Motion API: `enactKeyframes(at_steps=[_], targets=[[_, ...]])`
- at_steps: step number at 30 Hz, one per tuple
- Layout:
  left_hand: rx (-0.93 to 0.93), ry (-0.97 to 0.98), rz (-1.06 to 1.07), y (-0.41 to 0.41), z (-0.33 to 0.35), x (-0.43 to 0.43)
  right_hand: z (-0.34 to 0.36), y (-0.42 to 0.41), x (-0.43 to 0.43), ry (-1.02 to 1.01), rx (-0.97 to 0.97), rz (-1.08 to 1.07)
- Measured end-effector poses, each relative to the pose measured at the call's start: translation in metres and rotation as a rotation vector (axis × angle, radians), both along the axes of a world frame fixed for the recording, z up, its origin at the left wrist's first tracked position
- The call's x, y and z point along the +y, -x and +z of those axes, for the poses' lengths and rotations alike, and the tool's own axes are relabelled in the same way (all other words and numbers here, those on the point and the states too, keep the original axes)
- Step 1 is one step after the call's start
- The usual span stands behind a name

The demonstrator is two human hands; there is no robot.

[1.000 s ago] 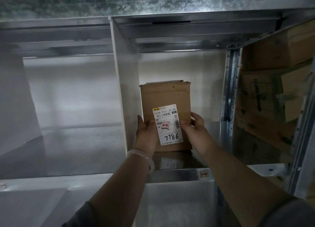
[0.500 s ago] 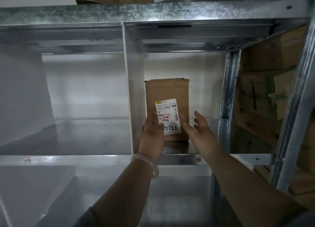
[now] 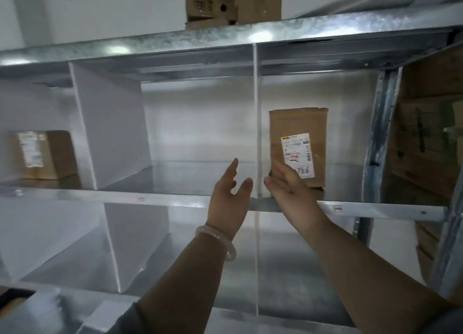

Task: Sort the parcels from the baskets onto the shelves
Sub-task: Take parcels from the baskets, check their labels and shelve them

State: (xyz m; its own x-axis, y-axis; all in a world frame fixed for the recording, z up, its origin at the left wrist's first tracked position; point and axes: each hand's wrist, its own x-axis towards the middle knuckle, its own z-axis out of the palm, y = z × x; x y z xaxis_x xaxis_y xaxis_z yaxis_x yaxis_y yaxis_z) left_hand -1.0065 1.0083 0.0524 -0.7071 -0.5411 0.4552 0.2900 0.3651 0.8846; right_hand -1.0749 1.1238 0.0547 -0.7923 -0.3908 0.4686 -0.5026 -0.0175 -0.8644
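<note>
Standing parcel (image 3: 298, 125) inside rightmost shelf bay (image 3: 375, 209)

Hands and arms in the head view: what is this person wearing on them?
The left hand and right hand are bare, without gloves. A pale, translucent bangle circles the left wrist. Both forearms are uncovered; grey sleeves show only near the bottom edge.
</note>
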Motion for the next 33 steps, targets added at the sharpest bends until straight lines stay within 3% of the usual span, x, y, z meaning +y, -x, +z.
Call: enactKeyframes(at_steps=[10,18,25,33], targets=[[-0.074,0.012,0.361,-0.217,-0.03,-0.2,-0.034,-0.18,-0.224,-0.1,-0.077,0.292],[-0.134,-0.126,0.561,-0.374,-0.065,-0.333,-0.061,-0.326,-0.392,-0.179,-0.108,0.622],[-0.196,-0.202,0.71,-0.435,-0.097,-0.44,-0.096,-0.369,-0.519,-0.265,-0.12,0.741],[-0.271,-0.21,0.832,-0.437,-0.116,-0.579,-0.131,-0.36,-0.665,-0.309,-0.193,0.805]])
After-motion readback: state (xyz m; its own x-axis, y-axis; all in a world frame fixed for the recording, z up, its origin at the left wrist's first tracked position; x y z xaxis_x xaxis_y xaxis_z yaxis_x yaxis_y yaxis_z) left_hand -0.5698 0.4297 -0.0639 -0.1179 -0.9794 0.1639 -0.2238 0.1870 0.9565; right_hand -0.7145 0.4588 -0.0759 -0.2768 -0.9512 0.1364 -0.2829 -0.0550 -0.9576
